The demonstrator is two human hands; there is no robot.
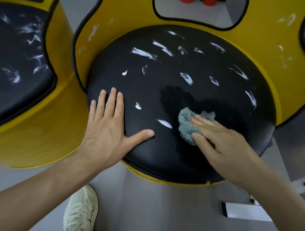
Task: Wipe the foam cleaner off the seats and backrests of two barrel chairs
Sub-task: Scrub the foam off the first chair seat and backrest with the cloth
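Observation:
A yellow barrel chair (pixel 264 54) fills the middle, its round black seat (pixel 158 85) streaked with white foam (pixel 143 53). My right hand (pixel 219 140) presses a grey-green cloth (pixel 186 123) onto the seat's near right part with straight fingers; a dark wiped patch lies just beyond the cloth. My left hand (pixel 109 125) rests flat on the seat's near left edge, fingers spread. Foam smears also mark the yellow backrest. A second yellow barrel chair (pixel 41 128) stands at the left, its black seat (pixel 24 82) also streaked with foam.
Grey floor lies below the chairs, with my pale sneaker (pixel 80 209) near the bottom. A white and black object (pixel 244 211) sits on the floor at lower right. Red objects (pixel 198 1) show through the backrest cutout at the top.

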